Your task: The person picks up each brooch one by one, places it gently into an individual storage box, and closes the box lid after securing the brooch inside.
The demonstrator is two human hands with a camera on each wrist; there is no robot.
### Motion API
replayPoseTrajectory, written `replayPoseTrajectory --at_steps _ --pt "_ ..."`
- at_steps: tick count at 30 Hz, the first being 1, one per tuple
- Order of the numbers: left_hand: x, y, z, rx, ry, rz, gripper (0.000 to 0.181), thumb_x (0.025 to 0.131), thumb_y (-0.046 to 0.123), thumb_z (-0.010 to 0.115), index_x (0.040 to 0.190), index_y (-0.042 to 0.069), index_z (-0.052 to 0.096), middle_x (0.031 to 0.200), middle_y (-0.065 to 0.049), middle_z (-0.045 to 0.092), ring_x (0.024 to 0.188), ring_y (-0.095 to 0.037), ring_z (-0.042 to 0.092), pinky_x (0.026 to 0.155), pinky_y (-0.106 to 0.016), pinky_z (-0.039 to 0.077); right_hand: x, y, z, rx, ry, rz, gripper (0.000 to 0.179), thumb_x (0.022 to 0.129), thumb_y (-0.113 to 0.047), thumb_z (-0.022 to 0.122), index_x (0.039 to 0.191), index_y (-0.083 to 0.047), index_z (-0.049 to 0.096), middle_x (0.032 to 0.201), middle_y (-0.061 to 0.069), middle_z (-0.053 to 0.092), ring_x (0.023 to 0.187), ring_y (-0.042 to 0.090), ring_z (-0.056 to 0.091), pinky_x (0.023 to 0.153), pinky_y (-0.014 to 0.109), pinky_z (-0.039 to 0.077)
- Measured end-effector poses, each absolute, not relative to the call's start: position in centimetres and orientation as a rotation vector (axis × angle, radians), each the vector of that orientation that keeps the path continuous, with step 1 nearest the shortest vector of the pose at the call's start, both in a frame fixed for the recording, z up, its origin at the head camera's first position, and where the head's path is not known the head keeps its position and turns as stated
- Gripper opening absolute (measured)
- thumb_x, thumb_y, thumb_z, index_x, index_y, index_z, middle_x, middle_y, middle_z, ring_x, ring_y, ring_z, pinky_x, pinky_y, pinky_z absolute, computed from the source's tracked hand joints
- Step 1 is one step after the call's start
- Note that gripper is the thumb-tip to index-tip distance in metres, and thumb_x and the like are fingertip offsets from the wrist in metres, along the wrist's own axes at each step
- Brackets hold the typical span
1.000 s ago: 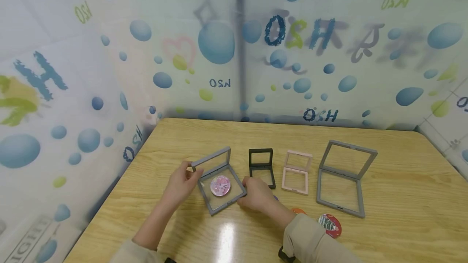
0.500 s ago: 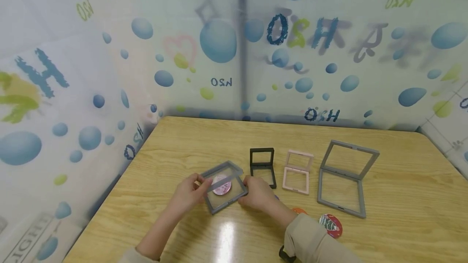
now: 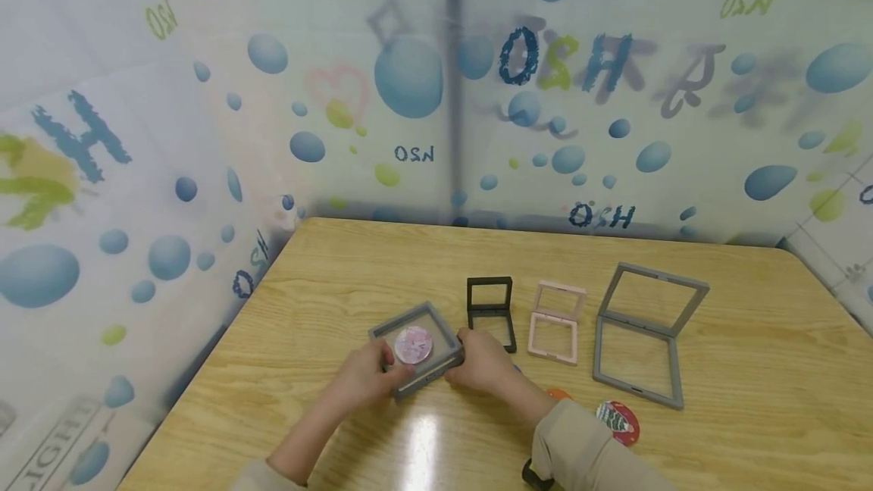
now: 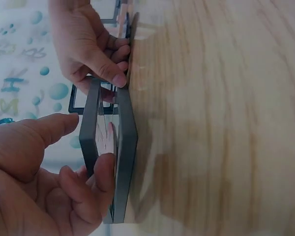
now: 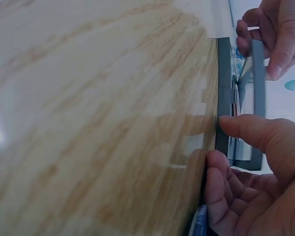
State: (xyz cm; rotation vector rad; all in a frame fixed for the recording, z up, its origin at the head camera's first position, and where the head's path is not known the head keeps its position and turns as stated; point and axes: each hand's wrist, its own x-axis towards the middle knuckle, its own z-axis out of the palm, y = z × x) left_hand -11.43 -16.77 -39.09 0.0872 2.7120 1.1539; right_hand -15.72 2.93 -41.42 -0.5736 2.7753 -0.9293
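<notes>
A grey square display frame (image 3: 443,366) lies turned on the table, its lid (image 4: 90,130) lowered over its base (image 4: 130,142) with a narrow gap between them. Inside, a round pink badge (image 3: 414,345) shows through the clear film. My left hand (image 3: 361,379) holds the lid near its front left corner, thumb outside and fingertips reaching into the gap. At the right corner, my right hand (image 3: 483,362) grips the base, thumb (image 5: 241,129) against its side; its other fingers are curled low by the table.
Behind and to the right stand a small black frame (image 3: 489,280), a pink frame (image 3: 533,337) and a larger grey frame (image 3: 676,373), all with raised lids. A red badge (image 3: 619,422) and an orange badge (image 3: 558,393) lie near my right forearm.
The lid has swung down from nearly upright to almost flat over the badge. My left hand moved right and toward me with it; my right hand stays at the frame's corner.
</notes>
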Motion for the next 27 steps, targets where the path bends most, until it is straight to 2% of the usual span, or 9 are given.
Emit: replayPoseTrajectory --at_steps 6,13,18,21,27 --pt "-11.4 -16.4 -39.8 0.135 2.808 1.002 0.037 0.075 0.032 0.071 0.082 0.005 0.047 0.066 -0.002 0.048 0.057 -0.014 0.044 0.048 -0.027 0.037 -15.8 2.9 -41.4 -0.556 2.759 -0.924 0.043 0.063 -0.018 0.078 0.096 0.002 0.059 0.079 0.005 0.061 0.070 0.015 0.054 0.061 0.031 0.046" --pt "-11.5 -16.0 -39.8 0.150 2.893 0.846 0.041 0.076 0.038 0.069 0.082 0.004 0.047 0.061 -0.002 0.046 0.052 -0.014 0.042 0.044 -0.027 0.033 -15.8 2.9 -41.4 -0.559 2.752 -0.921 0.042 0.064 -0.019 0.078 0.096 0.001 0.058 0.079 0.003 0.060 0.068 0.014 0.052 0.060 0.029 0.045" --pt "-11.5 -15.8 -39.8 0.146 2.956 0.769 0.059 0.074 0.040 0.070 0.099 -0.008 0.046 0.065 -0.007 0.052 0.053 -0.016 0.046 0.044 -0.028 0.035 -15.8 2.8 -41.2 -0.558 2.760 -0.911 0.043 0.064 -0.019 0.079 0.096 0.001 0.059 0.080 0.004 0.061 0.069 0.014 0.052 0.061 0.030 0.045" --pt "-11.6 -15.7 -39.8 0.143 3.012 0.695 0.073 0.072 0.042 0.072 0.112 -0.011 0.041 0.076 -0.016 0.055 0.060 -0.020 0.051 0.047 -0.031 0.039 -15.8 2.8 -41.2 -0.551 2.761 -0.910 0.043 0.064 -0.019 0.079 0.096 0.001 0.058 0.079 0.004 0.060 0.069 0.014 0.052 0.061 0.030 0.045" --pt "-12.2 -15.6 -39.7 0.196 3.153 0.506 0.088 0.064 0.047 0.076 0.126 -0.005 0.041 0.111 -0.030 0.045 0.089 -0.041 0.050 0.062 -0.047 0.047 -15.8 2.8 -41.2 -0.536 2.755 -0.915 0.043 0.064 -0.019 0.079 0.095 0.001 0.058 0.078 0.003 0.059 0.067 0.014 0.050 0.059 0.029 0.043"
